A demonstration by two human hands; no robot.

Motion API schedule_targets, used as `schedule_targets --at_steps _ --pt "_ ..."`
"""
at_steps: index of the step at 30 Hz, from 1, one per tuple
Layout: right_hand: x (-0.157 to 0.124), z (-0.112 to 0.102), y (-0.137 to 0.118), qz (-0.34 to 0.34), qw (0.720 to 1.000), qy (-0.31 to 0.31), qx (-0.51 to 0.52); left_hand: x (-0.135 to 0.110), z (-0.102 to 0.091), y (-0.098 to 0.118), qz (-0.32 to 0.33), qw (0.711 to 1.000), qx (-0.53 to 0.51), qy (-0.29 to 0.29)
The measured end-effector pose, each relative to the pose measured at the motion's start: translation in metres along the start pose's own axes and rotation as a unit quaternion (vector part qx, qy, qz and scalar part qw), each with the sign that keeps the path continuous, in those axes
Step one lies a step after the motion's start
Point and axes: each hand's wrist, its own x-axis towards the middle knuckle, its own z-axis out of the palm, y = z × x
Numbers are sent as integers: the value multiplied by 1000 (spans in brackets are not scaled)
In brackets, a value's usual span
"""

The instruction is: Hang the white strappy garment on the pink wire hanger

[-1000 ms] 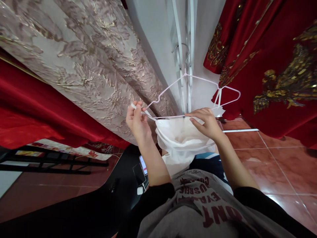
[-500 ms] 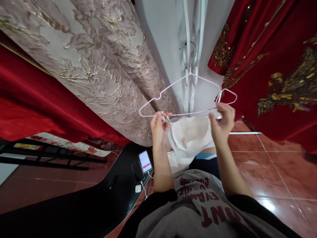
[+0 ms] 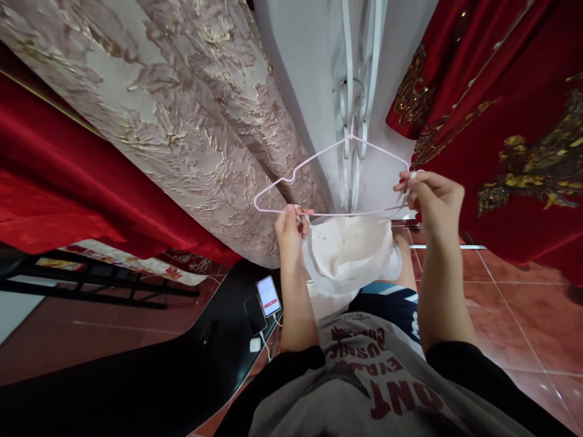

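A pale pink clothes hanger (image 3: 319, 154) hangs in front of me, its metal hook up at the white rack. My left hand (image 3: 290, 224) is closed around the lower left of its bottom bar, with a bit of white strap at the fingers. At the hanger's right end my right hand (image 3: 437, 197) pinches a thin white strap (image 3: 403, 194), partly hidden behind the fingers. Below the bar, a sheer white garment (image 3: 348, 249) drapes over my lap; its full shape cannot be made out.
Gold-patterned pink fabric (image 3: 218, 115) hangs at left, embroidered red garments (image 3: 514, 139) at right. A white metal rack (image 3: 348, 54) stands ahead. On the black bench (image 3: 150, 364) lie a lit phone (image 3: 268, 295), a dark phone (image 3: 254, 315) and a white charging case (image 3: 255, 345).
My right hand has moved right and slightly up to the hanger's right end and now pinches the strap there. My left hand and the hanger stay nearly in place.
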Motion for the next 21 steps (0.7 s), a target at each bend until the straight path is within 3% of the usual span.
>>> schedule_targets --at_steps 3,7,10,12,14,17,19,21 --pt "11 -4 7 -60 995 77 22 0 0 2 -7 1000 -1 6" --pt "15 -10 29 -106 960 246 75 -2 2 2 -11 1000 -7 1" --pt "-1 -13 39 -123 930 329 109 -2 2 1 -13 1000 -7 -10" --pt "-18 -11 36 -148 924 339 96 -2 2 -1 -15 1000 -14 -16" --pt "-34 -5 28 -182 941 282 51 -3 3 -4 -20 999 -28 -23" --pt "-44 10 17 -199 978 30 -59 -7 4 -7 -34 998 -35 -44" --pt "-41 19 14 -183 967 -122 -126 -10 3 -8 -38 998 -17 -57" --pt "-38 25 14 -173 958 -168 -154 -11 -2 -8 -33 998 5 -49"
